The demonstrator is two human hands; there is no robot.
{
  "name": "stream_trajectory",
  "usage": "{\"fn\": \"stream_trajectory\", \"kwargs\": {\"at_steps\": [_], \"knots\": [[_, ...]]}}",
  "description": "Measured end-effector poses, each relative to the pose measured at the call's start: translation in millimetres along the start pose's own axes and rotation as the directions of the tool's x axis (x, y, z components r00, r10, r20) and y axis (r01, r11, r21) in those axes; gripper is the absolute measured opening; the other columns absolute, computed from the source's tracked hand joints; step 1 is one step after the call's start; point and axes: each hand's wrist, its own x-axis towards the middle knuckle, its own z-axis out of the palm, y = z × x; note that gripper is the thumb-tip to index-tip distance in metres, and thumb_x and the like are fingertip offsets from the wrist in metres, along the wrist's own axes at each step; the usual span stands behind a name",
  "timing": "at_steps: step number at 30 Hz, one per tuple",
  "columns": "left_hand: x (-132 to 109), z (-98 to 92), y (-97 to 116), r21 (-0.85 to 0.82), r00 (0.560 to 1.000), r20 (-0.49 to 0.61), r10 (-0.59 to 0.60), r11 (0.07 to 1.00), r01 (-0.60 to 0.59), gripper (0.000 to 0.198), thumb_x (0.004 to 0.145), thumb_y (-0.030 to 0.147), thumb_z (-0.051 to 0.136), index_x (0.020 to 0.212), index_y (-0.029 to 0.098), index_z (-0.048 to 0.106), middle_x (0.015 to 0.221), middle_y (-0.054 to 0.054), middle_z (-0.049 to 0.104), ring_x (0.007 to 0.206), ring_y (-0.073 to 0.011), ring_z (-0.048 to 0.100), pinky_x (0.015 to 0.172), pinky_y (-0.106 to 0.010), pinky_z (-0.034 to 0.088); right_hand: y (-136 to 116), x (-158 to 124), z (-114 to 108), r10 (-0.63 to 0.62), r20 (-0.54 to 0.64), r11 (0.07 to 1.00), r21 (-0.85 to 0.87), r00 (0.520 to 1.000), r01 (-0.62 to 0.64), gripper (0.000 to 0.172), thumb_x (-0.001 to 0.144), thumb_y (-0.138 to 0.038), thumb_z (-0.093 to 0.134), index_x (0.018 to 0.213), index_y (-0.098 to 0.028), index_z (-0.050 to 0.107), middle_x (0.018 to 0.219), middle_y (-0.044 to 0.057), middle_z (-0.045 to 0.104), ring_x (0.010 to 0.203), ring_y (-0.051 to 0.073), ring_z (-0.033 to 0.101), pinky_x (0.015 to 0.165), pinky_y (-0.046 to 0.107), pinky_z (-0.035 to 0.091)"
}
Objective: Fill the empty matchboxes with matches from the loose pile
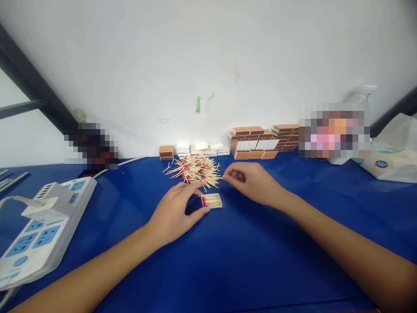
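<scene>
**Tray just short of the pile**

The match tray (211,201), its long axis along the tabletop's (247,261) far edge, is pinched at its left end by the left hand (174,217). The match pile (194,168) lies just beyond it. The right hand (249,181) is set at the pile's right side, its grip seemingly pinched on one match (222,177).

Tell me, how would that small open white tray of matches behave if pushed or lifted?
The small open white cardboard tray of red-tipped matches probably feels very light and would likely slide easily on the smooth blue tabletop; the left hand pinches its end. Its thin walls look crushable. Being lidless, it would probably spill sticks if tipped.
</scene>
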Motion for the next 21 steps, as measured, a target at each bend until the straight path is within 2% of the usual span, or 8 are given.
{"fn": "stream_trajectory", "kwargs": {"at_steps": [3, 6, 12, 17, 21], "knots": [[-0.9, -0.2, 0.2, -0.015, 1.000, 0.001, 0.009, 1.000, -0.009, 0.058, 0.093, 0.034, 0.076, 0.145, 0.027, 0.052, 0.115, -0.002, 0.076, 0.112, -0.0262, 0.065, 0.103, -0.047, 0.052, 22.0, 7.5, -6.0, 0.111, -0.157, 0.989, -0.081, 0.981, -0.125, 0.018, 0.095, -0.035, 0.063, 0.088, -0.020, 0.072, 0.065, 0.000, 0.064, 0.059, 0.016, 0.055, 0.059, 0.029, 0.036], [-2.2, -0.1, -0.4, -0.021, 1.000, 0.002, 0.010, 1.000, -0.010, 0.056, 0.094, 0.035, 0.075, 0.144, 0.027, 0.052, 0.116, -0.003, 0.075, 0.113, -0.0276, 0.065, 0.103, -0.050, 0.052, 36.1, 10.5, -8.0, 0.153, -0.223, 0.977, -0.110, 0.963, -0.181, 0.021, 0.094, -0.038, 0.063, 0.086, -0.020, 0.071, 0.066, 0.002, 0.065, 0.060, 0.018, 0.057, 0.059, 0.030, 0.037], [-4.1, -0.7, 0.8, -0.011, 1.000, -0.002, 0.010, 1.000, -0.010, 0.056, 0.094, 0.036, 0.075, 0.144, 0.027, 0.052, 0.116, -0.004, 0.076, 0.113, -0.0290, 0.066, 0.102, -0.050, 0.053, 30.3, 18.3, 4.3, 0.117, -0.140, 0.987, -0.096, 0.983, -0.131, 0.023, 0.094, -0.040, 0.061, 0.089, -0.021, 0.071, 0.064, 0.000, 0.065, 0.059, 0.018, 0.058, 0.060, 0.030, 0.038], [-3.7, -3.3, 0.1, -0.017, 1.000, -0.026, -0.018, 1.000, 0.017, 0.060, 0.091, 0.037, 0.078, 0.144, 0.026, 0.052, 0.115, -0.002, 0.077, 0.113, -0.0277, 0.066, 0.102, -0.048, 0.053, 14.2, 53.7, 8.0, 0.035, -0.123, 0.976, -0.210, 0.992, -0.061, 0.014, 0.095, -0.030, 0.061, 0.096, -0.020, 0.070, 0.068, 0.002, 0.069, 0.063, 0.019, 0.060, 0.063, 0.030, 0.038], [-2.9, -6.2, -2.4, -0.005, 0.999, -0.047, -0.020, 1.000, 0.019, 0.059, 0.091, 0.037, 0.078, 0.143, 0.025, 0.052, 0.116, -0.002, 0.078, 0.114, -0.0276, 0.065, 0.102, -0.049, 0.053, 3.7, 78.4, -4.8, 0.028, -0.173, 0.973, -0.219, 0.984, -0.066, 0.016, 0.095, -0.028, 0.062, 0.087, -0.019, 0.073, 0.074, 0.005, 0.073, 0.067, 0.019, 0.063, 0.064, 0.031, 0.040]]}}
